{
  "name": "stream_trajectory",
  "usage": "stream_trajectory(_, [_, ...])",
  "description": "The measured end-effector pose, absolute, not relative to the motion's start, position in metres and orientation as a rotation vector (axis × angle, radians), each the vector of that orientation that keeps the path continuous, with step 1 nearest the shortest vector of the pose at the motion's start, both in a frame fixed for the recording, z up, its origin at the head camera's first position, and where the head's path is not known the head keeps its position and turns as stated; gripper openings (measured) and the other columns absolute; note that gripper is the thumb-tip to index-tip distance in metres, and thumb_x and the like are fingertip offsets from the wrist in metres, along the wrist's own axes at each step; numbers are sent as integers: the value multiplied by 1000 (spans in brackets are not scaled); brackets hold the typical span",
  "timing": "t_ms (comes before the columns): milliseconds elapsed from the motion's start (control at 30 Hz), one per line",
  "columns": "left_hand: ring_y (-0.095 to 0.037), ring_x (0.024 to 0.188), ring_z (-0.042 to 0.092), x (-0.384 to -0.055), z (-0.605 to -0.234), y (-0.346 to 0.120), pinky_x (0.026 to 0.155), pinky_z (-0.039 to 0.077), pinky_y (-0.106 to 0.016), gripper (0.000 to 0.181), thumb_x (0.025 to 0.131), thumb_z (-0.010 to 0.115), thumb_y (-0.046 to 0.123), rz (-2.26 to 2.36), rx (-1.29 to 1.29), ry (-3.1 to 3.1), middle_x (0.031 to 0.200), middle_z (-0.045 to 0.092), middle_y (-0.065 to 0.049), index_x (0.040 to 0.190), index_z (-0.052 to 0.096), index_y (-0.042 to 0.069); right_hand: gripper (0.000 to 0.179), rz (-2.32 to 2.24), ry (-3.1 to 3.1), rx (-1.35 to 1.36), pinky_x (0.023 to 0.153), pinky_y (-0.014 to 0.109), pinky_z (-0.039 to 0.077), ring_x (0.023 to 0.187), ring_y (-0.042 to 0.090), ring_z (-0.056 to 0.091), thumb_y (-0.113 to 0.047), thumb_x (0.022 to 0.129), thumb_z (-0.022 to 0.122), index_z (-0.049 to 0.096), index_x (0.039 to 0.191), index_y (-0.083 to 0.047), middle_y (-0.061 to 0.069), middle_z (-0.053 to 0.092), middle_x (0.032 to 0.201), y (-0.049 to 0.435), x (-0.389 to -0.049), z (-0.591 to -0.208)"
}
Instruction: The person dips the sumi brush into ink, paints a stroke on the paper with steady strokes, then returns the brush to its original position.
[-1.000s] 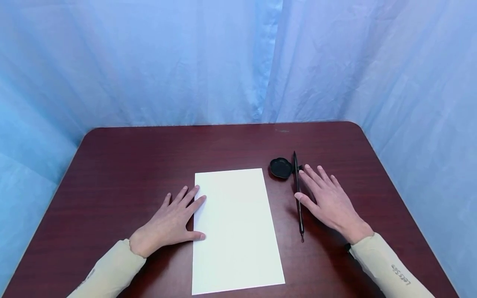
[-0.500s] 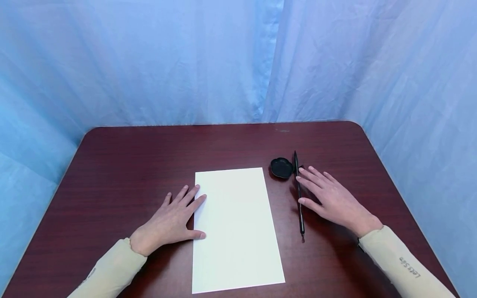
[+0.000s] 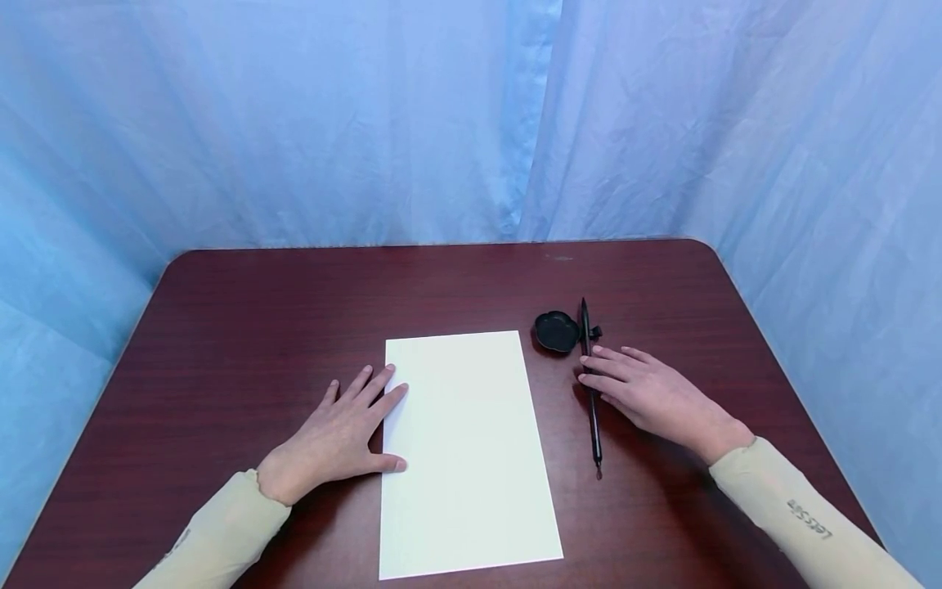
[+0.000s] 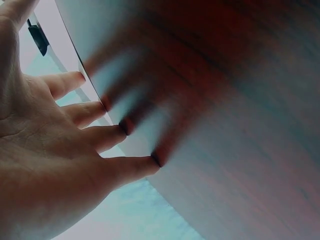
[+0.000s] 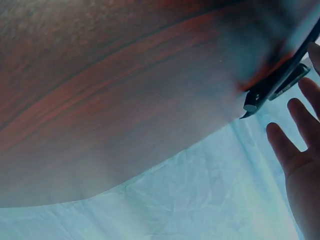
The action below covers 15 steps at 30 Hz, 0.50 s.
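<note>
A blank white sheet of paper (image 3: 471, 458) lies lengthwise on the dark red-brown table (image 3: 257, 327). Over its left edge my left hand (image 3: 324, 450) rests with fingers spread, thumb and index finger on the sheet. To the right of the paper, a slim black writing brush (image 3: 594, 425) points its tip away from me. Its front part is propped on a small black brush rest (image 3: 596, 332). My right hand (image 3: 658, 401) is at the brush's right side, fingertips reaching across the handle and thumb mostly hidden below. In the right wrist view its fingers (image 5: 284, 142) look extended beside the brush.
A black flower-shaped dish (image 3: 556, 332) stands just left of the brush rest, beyond the paper's upper right corner. Light blue curtains (image 3: 353, 123) hang behind the table and along both sides.
My right hand has drawn back slightly toward me along the brush, its thumb moving under the fingers, and the brush rest shows again. The left hand and paper stay put.
</note>
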<state>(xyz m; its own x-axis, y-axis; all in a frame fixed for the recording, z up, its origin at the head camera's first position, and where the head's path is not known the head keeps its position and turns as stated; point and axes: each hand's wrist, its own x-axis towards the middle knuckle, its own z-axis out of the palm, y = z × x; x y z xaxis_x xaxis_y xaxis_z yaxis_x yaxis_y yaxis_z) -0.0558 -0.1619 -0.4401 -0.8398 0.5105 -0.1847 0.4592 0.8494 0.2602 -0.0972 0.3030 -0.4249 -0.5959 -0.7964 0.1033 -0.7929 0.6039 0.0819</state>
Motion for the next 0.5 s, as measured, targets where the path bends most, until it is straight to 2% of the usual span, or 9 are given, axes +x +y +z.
stream_trajectory(133, [-45,154,24,-56,-441,-162,110,28,-76,102,81,81,63,295,739,2780,169,25,-16,160,41,13,55,-113,-2703,1379,108,54,46,134,32,58,2,81,85,70,133,-9,12,64,141,301,-97,-426])
stream_trajectory(367, [-45,154,24,-56,-441,-162,110,28,-76,102,81,80,64,295,743,2783,170,25,-15,160,41,13,50,-161,-2734,1398,109,53,46,133,31,58,4,86,80,71,133,-10,13,64,140,298,-98,-427])
stream_trajectory(500, [-45,153,25,-56,-441,-162,110,29,-76,102,81,80,64,303,749,2786,170,25,-15,160,41,13,52,-185,-2723,1419,109,52,46,133,31,58,7,84,79,70,133,-9,14,63,141,297,-98,-428])
